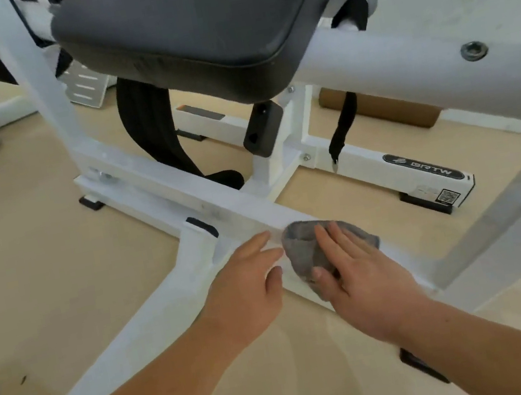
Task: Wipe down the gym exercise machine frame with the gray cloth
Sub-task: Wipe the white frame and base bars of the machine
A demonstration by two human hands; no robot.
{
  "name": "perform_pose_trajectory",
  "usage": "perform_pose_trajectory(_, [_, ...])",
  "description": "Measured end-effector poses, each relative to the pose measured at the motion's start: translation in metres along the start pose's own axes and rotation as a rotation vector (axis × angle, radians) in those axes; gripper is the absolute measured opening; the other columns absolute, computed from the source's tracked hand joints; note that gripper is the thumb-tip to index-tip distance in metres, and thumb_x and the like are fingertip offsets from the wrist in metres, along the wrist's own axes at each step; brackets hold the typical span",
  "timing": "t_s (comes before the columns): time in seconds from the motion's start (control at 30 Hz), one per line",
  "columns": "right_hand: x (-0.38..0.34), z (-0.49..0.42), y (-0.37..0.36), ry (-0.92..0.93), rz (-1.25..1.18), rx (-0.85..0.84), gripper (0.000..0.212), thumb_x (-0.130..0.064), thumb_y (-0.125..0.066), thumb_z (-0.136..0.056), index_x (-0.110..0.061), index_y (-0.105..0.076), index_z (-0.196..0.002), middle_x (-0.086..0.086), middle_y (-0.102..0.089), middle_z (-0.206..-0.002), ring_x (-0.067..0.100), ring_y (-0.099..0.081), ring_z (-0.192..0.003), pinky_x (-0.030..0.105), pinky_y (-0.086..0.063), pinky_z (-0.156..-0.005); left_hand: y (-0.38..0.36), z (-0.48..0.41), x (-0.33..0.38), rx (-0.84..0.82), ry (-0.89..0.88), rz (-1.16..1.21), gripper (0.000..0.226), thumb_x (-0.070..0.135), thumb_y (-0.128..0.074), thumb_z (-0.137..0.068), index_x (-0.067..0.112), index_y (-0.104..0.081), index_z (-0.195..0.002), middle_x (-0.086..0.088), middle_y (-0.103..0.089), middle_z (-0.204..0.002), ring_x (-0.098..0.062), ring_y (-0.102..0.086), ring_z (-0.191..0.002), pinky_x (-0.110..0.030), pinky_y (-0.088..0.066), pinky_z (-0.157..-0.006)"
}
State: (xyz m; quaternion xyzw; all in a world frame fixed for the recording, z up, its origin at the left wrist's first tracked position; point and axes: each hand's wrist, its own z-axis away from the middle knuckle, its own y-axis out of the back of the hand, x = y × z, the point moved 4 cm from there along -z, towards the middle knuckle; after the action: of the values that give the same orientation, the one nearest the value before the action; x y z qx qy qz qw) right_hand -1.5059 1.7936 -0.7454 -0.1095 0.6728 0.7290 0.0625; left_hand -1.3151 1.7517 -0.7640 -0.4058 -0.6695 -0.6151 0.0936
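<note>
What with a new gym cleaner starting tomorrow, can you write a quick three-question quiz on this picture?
1. Which hand presses the gray cloth onto the white bar of the frame?
2. True or false: the cloth lies on the seat.
3. Fill in: the left hand rests on the bar beside the cloth with ____ fingers.

Key: 1. The right hand. 2. False. 3. Straight.

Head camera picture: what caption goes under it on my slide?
Right hand presses a gray cloth on the white machine frame; left hand rests beside it.
</note>
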Motion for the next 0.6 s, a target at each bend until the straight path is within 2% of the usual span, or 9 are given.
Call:
perform_pose_trajectory(0.1, [-0.012, -0.020, -0.008, -0.029, 0.115, -0.063, 0.069, -0.064, -0.010, -0.102, -0.037, 0.009, -0.163, -0.006, 0.016, -0.171, 0.013, 0.017, -0.157, 0.036, 0.008, -0.127, 0.027, 0.024, -0.059, -0.149, 0.164, -0.256, 0.049, 0.038, -0.045, -0.106, 0.030, -0.043, -0.154, 0.007, -0.027, -0.167, -0.011, -0.020, -0.155, -0.029, -0.025, -0.121])
perform_pose_trajectory(0.17, [-0.024, -0.036, -0.012, -0.025, 0.161, -0.081, 0.071, -0.067, -0.009, -0.100, -0.039, 0.013, -0.161, -0.006, 0.021, -0.170, 0.015, 0.020, -0.156, 0.041, 0.008, -0.128, 0.050, 0.036, -0.090, -0.130, 0.245, -0.314, 0.049, 0.045, -0.036, -0.107, 0.033, -0.043, -0.154, 0.004, -0.031, -0.166, -0.015, -0.024, -0.154, -0.030, -0.028, -0.119])
perform_pose_trajectory(0.23, [-0.038, -0.054, -0.013, -0.007, 0.183, -0.090, 0.074, -0.071, -0.011, -0.099, -0.040, 0.016, -0.160, -0.007, 0.024, -0.169, 0.015, 0.021, -0.156, 0.041, 0.009, -0.128, 0.068, 0.044, -0.116, -0.067, 0.338, -0.271, 0.049, 0.050, -0.030, -0.106, 0.039, -0.048, -0.150, 0.008, -0.036, -0.163, -0.012, -0.030, -0.150, -0.033, -0.033, -0.116])
perform_pose_trajectory(0.27, [-0.045, -0.061, -0.015, 0.009, 0.198, -0.089, 0.075, -0.072, -0.013, -0.099, -0.040, 0.017, -0.160, -0.007, 0.025, -0.169, 0.015, 0.021, -0.156, 0.042, 0.009, -0.128, 0.071, 0.047, -0.128, -0.074, 0.382, -0.274, 0.051, 0.052, -0.028, -0.105, 0.040, -0.043, -0.152, 0.009, -0.033, -0.165, -0.012, -0.028, -0.152, -0.035, -0.032, -0.118])
perform_pose_trajectory(0.37, [-0.063, -0.082, -0.020, 0.033, 0.231, -0.073, 0.076, -0.072, -0.014, -0.099, -0.040, 0.017, -0.160, -0.008, 0.024, -0.169, 0.016, 0.021, -0.156, 0.042, 0.008, -0.128, 0.063, 0.056, -0.165, -0.244, 0.504, -0.398, 0.062, 0.053, -0.021, -0.107, 0.032, -0.008, -0.164, 0.001, -0.006, -0.172, -0.021, -0.005, -0.159, -0.037, -0.015, -0.127])
perform_pose_trajectory(0.43, [-0.071, -0.096, -0.022, 0.051, 0.233, -0.065, 0.075, -0.072, -0.014, -0.099, -0.040, 0.016, -0.160, -0.007, 0.022, -0.170, 0.016, 0.020, -0.156, 0.042, 0.008, -0.128, 0.057, 0.065, -0.183, -0.327, 0.547, -0.409, 0.064, 0.054, -0.019, -0.106, 0.035, 0.003, -0.163, 0.001, 0.000, -0.173, -0.023, -0.001, -0.159, -0.038, -0.012, -0.128])
perform_pose_trajectory(0.6, [-0.096, -0.136, -0.028, 0.167, 0.288, -0.014, 0.069, -0.066, -0.009, -0.102, -0.040, 0.016, -0.160, -0.007, 0.020, -0.170, 0.015, 0.017, -0.157, 0.037, 0.009, -0.127, 0.059, 0.070, -0.196, -0.256, 0.515, -0.399, 0.063, 0.068, -0.022, -0.100, 0.051, -0.008, -0.159, 0.018, -0.035, -0.162, -0.007, -0.023, -0.154, -0.031, -0.032, -0.117])
